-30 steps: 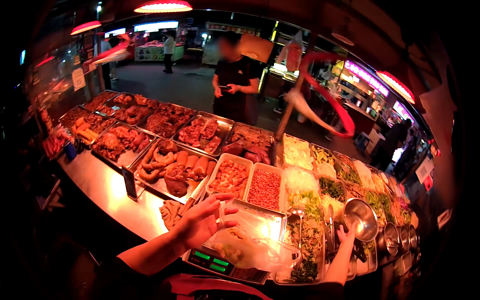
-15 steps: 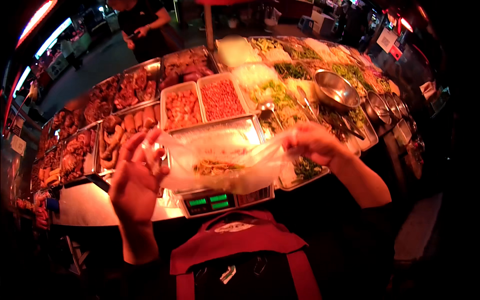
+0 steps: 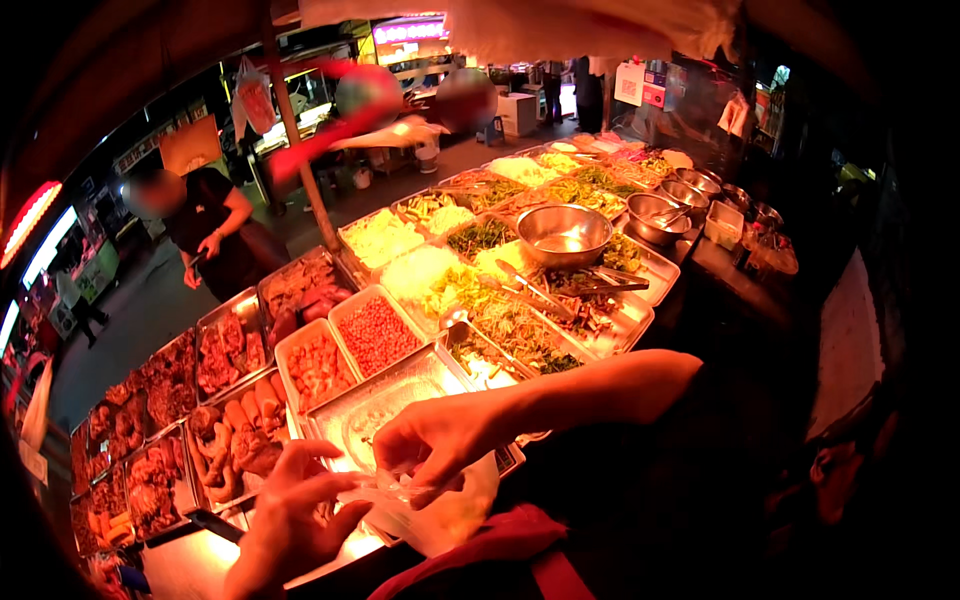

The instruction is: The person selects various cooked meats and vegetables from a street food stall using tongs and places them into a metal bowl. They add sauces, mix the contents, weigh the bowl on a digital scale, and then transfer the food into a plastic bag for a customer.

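A thin clear plastic bag hangs low in front of me, between my hands and my red apron. My right hand reaches across from the right, its fingers pinched on the bag's gathered top. Close by on the left, my left hand has its fingers curled with thumb and forefinger at the bag's edge, seemingly gripping the film. What lies inside the bag does not show clearly. Just beyond my hands sits a shallow metal tray, partly covered by my right hand.
Trays of cooked meats spread to the left. Beyond the metal tray are a tub of peanuts and shredded vegetables. A steel bowl and tongs rest among them. A person stands across the stall beside a post.
My hands have come together from far apart, the right one swinging inward to the left. The stretched bag has narrowed and drawn nearer to me. The view has tilted, showing more beyond the stall.
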Available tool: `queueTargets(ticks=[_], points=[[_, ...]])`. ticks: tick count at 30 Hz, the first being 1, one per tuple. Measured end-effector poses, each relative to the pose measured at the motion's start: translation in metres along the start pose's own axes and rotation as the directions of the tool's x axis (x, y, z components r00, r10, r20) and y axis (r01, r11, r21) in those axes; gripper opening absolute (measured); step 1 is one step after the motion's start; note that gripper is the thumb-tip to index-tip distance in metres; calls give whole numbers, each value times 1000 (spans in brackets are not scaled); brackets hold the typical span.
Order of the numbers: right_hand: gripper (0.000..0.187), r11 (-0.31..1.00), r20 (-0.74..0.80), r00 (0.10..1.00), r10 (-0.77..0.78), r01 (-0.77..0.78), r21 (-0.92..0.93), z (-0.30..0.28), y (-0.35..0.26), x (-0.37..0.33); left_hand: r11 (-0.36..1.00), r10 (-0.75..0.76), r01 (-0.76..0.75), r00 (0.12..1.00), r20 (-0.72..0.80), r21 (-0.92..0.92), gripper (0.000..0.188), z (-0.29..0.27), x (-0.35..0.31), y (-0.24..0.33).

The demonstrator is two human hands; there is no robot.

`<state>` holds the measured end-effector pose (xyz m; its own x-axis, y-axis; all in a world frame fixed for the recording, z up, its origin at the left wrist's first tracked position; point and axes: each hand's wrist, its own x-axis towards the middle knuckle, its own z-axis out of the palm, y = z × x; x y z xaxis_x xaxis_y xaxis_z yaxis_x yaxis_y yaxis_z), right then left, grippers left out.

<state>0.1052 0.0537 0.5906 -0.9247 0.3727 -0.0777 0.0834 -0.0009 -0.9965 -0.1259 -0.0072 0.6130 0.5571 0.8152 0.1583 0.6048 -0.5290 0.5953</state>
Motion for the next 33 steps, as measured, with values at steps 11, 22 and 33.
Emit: queueTargets(ticks=[11, 22, 33], points=[[27, 584, -203, 851, -484, 140, -800, -11, 33, -7, 981, 38, -148, 774, -632, -123, 26, 36, -41, -88], [43, 702, -292, 842, -453, 539, 465, 26, 49, 63, 898, -33, -363, 507, -861, -248, 28, 29, -63, -84], [50, 890, 60, 931, -359, 322, 322, 76, 32, 95, 869, -20, -387, 595, -803, -308, 38, 36, -99, -82]])
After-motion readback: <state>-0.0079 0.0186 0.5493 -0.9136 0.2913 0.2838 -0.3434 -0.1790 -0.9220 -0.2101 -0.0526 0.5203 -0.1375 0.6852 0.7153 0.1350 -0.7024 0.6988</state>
